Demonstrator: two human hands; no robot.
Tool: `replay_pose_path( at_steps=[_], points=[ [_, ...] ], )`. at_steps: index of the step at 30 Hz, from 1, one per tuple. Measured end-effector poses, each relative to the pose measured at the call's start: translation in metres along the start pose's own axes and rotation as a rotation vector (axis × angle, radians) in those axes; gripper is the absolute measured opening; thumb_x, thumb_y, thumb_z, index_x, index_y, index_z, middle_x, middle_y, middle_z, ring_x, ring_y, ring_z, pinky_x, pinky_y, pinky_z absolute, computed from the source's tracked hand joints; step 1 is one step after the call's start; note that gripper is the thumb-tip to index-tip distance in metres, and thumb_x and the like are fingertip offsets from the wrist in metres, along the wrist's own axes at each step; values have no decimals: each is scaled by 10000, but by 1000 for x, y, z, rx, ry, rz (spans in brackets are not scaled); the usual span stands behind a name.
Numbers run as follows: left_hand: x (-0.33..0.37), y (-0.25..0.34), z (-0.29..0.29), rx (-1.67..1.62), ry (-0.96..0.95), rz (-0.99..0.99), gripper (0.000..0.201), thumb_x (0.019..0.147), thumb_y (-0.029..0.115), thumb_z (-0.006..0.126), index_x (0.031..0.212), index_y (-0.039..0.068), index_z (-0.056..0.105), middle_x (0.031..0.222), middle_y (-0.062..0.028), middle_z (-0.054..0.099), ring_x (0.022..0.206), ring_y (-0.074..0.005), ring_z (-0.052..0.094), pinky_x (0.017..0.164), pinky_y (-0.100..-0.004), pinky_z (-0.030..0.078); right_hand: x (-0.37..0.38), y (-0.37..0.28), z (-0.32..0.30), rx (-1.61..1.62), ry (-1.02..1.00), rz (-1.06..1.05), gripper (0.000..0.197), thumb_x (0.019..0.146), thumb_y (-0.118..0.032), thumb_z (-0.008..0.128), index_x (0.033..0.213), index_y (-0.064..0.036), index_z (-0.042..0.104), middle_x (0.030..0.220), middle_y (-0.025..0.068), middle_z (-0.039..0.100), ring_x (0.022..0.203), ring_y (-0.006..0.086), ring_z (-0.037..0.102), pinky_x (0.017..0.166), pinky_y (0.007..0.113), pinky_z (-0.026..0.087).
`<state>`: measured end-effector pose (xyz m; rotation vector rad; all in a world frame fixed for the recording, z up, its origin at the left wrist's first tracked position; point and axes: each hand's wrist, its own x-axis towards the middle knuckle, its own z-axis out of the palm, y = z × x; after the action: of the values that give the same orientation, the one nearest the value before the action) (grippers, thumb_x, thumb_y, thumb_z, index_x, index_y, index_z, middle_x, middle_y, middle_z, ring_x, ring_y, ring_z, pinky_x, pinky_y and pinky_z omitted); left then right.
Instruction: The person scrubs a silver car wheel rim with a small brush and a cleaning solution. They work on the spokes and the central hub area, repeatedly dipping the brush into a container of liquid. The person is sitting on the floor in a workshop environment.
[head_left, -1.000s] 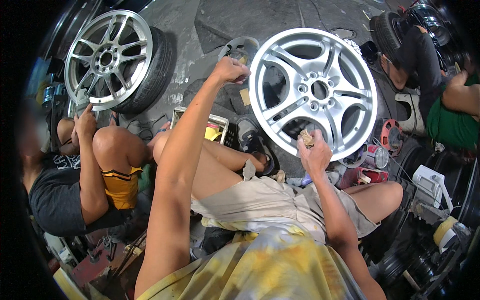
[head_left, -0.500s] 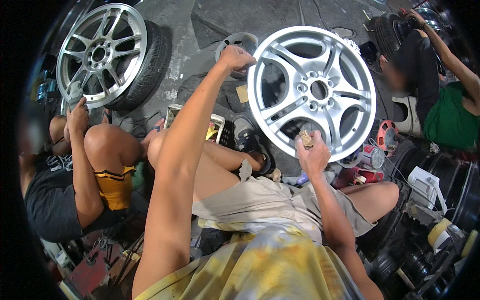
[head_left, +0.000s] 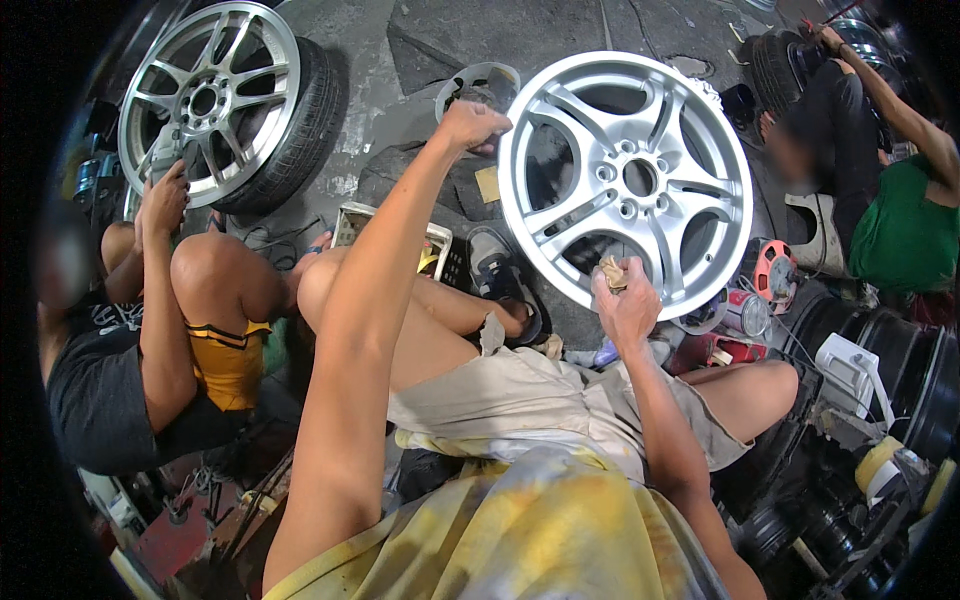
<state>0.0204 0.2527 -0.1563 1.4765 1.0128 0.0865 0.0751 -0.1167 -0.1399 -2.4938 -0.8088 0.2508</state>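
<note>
A silver alloy wheel rim (head_left: 657, 243) with paired spokes stands tilted before me, without a tyre. My left hand (head_left: 474, 127) has its fingers closed at the rim's left edge; the fingertips are partly hidden. At the lower edge, my right hand (head_left: 630, 308) pinches a crumpled tan piece of sheet (head_left: 613, 272), held against or close to the rim's lower lip. Whether that piece is paper or cloth I cannot tell. Behind my left hand sits a pale round tub (head_left: 508, 78) with dark contents.
To the left a co-worker's hand (head_left: 165, 195) works a grey tool at a second wheel (head_left: 206, 185) with a tyre (head_left: 300, 150). A crate (head_left: 437, 238) stands beside my leg. On the right are a can (head_left: 742, 313), a red reel (head_left: 773, 268), dark rims (head_left: 925, 350) and another person (head_left: 905, 235).
My hands and the silver rim stay almost in place. The left co-worker's hand has moved up along the other wheel, and the whole view has shifted slightly.
</note>
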Motion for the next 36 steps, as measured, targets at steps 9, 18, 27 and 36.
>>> replay_pose_path(
  at_steps=[9,18,27,36],
  points=[
    [-69,-8,-16,413,-524,-223,194,820,182,790,863,8,719,689,-45,665,562,-114,624,549,-282,552,12,20,-28,389,-52,-128,282,850,-150,702,1093,-11,669,1041,201,656,942,334,650,837,426,500],
    [-172,106,82,1258,-686,496,289,870,219,662,1095,55,736,1008,-191,733,967,-377,705,838,-441,562,-14,10,-22,-233,-419,-335,326,980,-243,583,1201,-14,652,1103,185,636,966,324,616,897,395,513],
    [-232,48,258,1356,-406,336,313,910,133,571,1166,-32,640,1160,-128,669,1127,-345,623,968,-410,504,4,9,-21,-7,-338,-527,250,921,-204,591,1108,-42,630,1033,168,611,902,351,609,808,437,507],
    [-289,88,195,1416,-310,697,323,881,202,640,1101,-12,741,1063,-132,681,1001,-317,605,814,-498,466,-3,10,-25,3,-185,-350,153,919,-150,573,1026,-43,602,985,168,583,871,368,600,753,448,497]
  ],
)
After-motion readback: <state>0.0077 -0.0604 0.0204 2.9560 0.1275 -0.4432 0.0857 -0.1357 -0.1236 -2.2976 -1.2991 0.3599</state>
